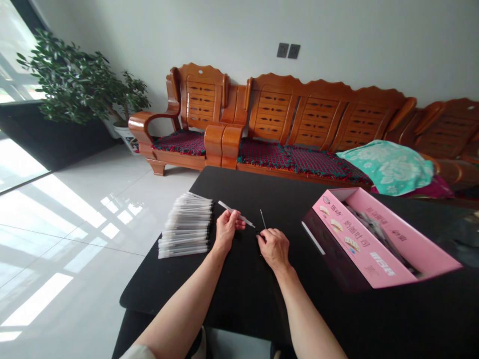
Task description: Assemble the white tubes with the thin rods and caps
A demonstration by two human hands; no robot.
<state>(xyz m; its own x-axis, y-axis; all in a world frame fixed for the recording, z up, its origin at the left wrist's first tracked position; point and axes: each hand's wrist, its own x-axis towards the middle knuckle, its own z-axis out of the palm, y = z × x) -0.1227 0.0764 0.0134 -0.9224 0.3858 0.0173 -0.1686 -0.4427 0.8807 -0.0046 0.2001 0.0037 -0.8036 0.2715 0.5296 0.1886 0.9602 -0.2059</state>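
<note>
My left hand (pixel 228 229) pinches a long, thin clear plastic sleeve (pixel 235 213) that runs across the fingers, with one end pointing away to the left. My right hand (pixel 274 248) lies close by on the black table (pixel 239 187) and holds a slim dark pen (pixel 263 218) upright between its fingers. The pen's lower part is hidden by those fingers. To the left of my hands lies a heap of several sleeved pens (pixel 186 227), all side by side. My left hand is nearest to it.
An open pink cardboard box (pixel 359 234) with dark contents stands on the table's right side, and a white stick (pixel 313 237) lies beside it. Beyond the table's far edge are a carved wooden sofa (pixel 318 114), a teal cloth, and a potted plant (pixel 82 82).
</note>
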